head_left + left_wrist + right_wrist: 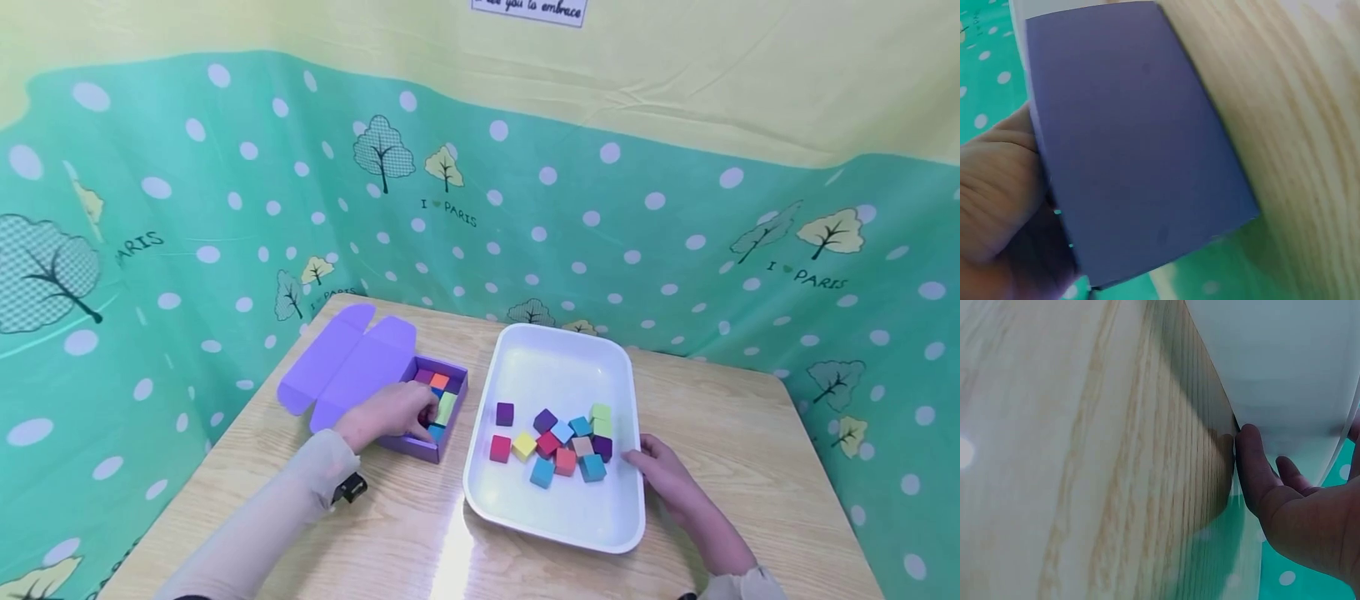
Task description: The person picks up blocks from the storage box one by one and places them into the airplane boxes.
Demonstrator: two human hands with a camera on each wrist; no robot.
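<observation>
My left hand (397, 408) reaches over the near side of a purple cardboard box (461, 379), its thumb and fingers curled round a dark red cube (424, 416) inside. Next to the fingers, green (446, 407), teal (436, 432) and orange (439, 381) blocks lie in the box. From the left wrist, the box's outer wall (1135, 137) hides the fingertips. My right hand (667, 475) holds the right rim of a white tray (555, 367), thumb over the edge. Its fingers (1254, 456) press against the tray's outer wall, low by the table.
Several coloured cubes lie in the tray's middle and near part, among them a yellow cube (524, 446) and a purple cube (505, 414). The box's purple lid (345, 367) is folded out to the left on the wooden table (735, 417). A patterned cloth (637, 225) hangs behind.
</observation>
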